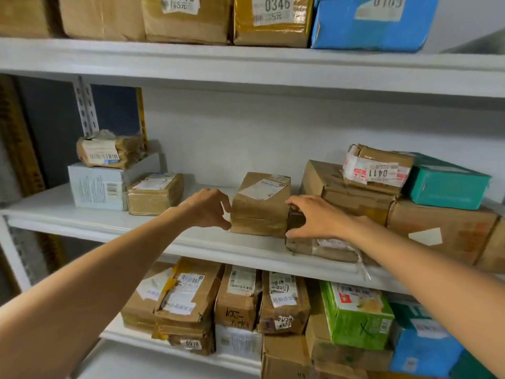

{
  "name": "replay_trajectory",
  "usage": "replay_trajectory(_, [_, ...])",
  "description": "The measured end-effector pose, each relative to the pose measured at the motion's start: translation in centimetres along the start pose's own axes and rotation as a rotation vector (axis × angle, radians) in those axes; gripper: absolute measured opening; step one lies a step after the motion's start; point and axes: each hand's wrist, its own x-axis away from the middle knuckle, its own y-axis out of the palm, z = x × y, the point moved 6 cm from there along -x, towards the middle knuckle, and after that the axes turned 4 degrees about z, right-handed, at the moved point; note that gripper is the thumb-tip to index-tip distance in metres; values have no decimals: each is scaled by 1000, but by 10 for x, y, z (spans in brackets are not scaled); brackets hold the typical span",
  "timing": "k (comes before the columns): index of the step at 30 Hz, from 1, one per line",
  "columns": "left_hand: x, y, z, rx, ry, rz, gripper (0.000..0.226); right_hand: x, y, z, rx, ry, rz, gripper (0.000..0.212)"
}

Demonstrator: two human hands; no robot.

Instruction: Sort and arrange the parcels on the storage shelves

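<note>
Three white shelves, seen from in front. The top shelf carries a row of brown cartons, one labelled 0346, and a blue box at the right end. The bottom shelf is packed with brown parcels, a green box and blue ones beside it.

The middle shelf holds two groups with a gap between them. At right, a big carton bears a teal box; a brown stack beside it is topped by a parcel marked 0411. At left, a white box has a small wrapped packet on top and a taped brown box touching its right side.

In the gap, near the front edge, stands the parcel: brown, taped, label on its top face. The left hand has its fingers curled, with thumb and fingertip pinching the parcel's left edge. The right hand curls at the parcel's right side, thumb below and fingers above, round a dark item too shadowed to identify. Under that hand lies a flat packet.
</note>
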Motion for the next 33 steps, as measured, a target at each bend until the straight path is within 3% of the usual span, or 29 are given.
replay_trajectory(5, [-21,-9,-7,33,-61,19,47,-25,-4,8,-11,10,-13,80])
replay_trajectory(11, [-49,4,-9,153,-142,-125,96,-41,13,-1,-56,74,25,78])
replay_trajectory(13, [-58,8,-6,203,-126,-146,85,-47,19,-1,-106,118,23,82])
replay_trajectory(16, [-69,17,0,421,-101,-155,50,-60,22,6,-216,229,48,93])
replay_trajectory(19, [-82,29,-12,594,-202,-166,67,-67,26,12,-400,327,104,96])
replay_trajectory(23, [-96,41,-22,830,-187,-242,47,-77,40,18,-680,490,112,70])
replay_trajectory(29, [-101,60,-32,1072,-194,-281,53,-86,46,22,-905,677,107,49])
replay_trajectory(33, [-91,62,-30,1202,-239,-241,63,-78,45,11,-904,729,109,80])
